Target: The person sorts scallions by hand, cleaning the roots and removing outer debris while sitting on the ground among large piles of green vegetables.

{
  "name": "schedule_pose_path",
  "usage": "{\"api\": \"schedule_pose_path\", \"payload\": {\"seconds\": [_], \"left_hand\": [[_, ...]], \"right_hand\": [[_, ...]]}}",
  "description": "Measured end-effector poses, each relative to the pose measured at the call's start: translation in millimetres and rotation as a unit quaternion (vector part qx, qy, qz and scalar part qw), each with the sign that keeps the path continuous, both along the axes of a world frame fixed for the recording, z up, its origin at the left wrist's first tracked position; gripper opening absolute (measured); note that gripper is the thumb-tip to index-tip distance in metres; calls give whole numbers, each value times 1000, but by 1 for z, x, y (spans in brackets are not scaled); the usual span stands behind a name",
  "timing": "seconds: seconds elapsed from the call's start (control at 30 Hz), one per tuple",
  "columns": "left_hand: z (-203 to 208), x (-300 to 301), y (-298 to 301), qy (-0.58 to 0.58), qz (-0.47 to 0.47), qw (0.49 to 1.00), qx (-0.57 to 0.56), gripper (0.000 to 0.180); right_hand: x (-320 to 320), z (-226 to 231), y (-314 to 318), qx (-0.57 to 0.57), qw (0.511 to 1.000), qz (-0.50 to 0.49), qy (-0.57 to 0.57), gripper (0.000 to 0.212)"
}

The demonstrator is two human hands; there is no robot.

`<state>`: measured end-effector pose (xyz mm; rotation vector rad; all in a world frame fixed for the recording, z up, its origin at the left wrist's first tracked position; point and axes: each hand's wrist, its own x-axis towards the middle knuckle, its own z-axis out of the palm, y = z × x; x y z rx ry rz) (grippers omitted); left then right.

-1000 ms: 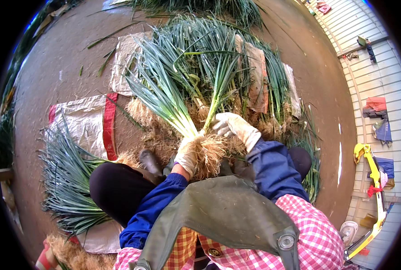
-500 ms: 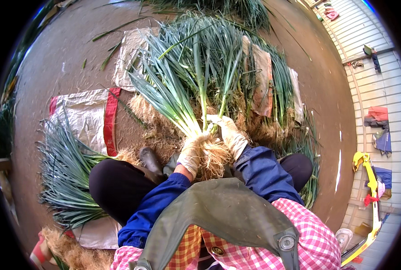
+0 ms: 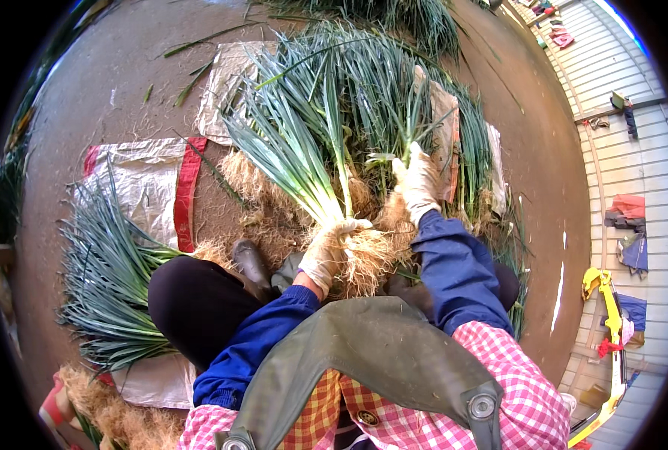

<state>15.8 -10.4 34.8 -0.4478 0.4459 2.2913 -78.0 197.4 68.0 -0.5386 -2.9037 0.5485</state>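
In my gloved left hand [image 3: 325, 255] is a bunch of leeks [image 3: 315, 184], gripped low on the pale stems just above the tangled roots [image 3: 368, 259]. The green leaves of this bunch fan away from me and overlap the large leek pile [image 3: 371, 82] in front. My gloved right hand [image 3: 418, 180] is at the near side of that pile, its fingers closed around leek stems there. Roots hang below that hand. Exactly how many stems it grips is hidden by the glove.
A heap of leeks [image 3: 113, 277] lies at my left, beside a white sack with red edging [image 3: 135, 169]. Another sack [image 3: 443, 139] lies on the pile's right part. Loose leaves and root scraps litter the brown floor [image 3: 154, 97]. Clothes hang along the right wall [image 3: 630, 165].
My right hand has left the held bunch and moved forward and right to the pile, closing on stems there. The left hand keeps its grip on the bunch in nearly the same place.
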Motion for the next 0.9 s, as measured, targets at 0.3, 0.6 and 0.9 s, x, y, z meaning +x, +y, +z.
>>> {"api": "schedule_pose_path", "payload": {"seconds": [0.3,0.6,0.9], "left_hand": [[11,-1,6,27,-9,999,22,31],[9,0,5,-44,107,993,-6,29],[-27,0,1,-3,36,990,-139,26]], "right_hand": [[-8,-68,-57,-697,706,10,-124,36],[62,-17,-51,-784,620,-19,-26,29],[66,13,-23,-698,711,35,-84,24]]}}
